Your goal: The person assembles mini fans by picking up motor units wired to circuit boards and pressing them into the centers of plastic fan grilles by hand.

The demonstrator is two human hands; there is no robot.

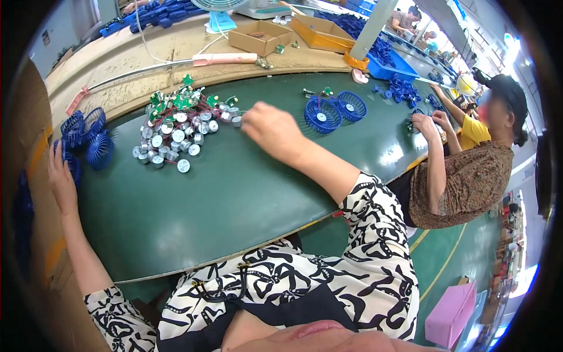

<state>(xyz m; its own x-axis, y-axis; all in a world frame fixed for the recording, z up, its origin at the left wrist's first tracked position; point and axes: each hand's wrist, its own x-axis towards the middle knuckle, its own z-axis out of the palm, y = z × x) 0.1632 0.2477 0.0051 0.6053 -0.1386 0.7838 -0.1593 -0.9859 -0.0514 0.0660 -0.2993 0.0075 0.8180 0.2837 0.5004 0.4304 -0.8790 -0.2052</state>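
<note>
My left hand [63,182] is at the left edge of the green table, its fingers bent against a blue plastic fan cage [73,167]. More blue fan cages [99,149] lie beside it. My right hand [272,130] is over the middle of the table with curled fingers. A small silver motor [236,121] sits at its fingertips, on the right edge of a heap. That heap mixes silver motors [177,136], thin red wires and green circuit boards [185,101]. Part of my left fingers' grip is hidden by the cages.
Right of my hand lie two blue fan cages [322,115] with small green boards behind them. Cardboard trays [261,38], a pink-wrapped rod [224,59] and a desk fan [220,4] stand farther back. A blue bin [392,69] and a co-worker [463,182] are on the right.
</note>
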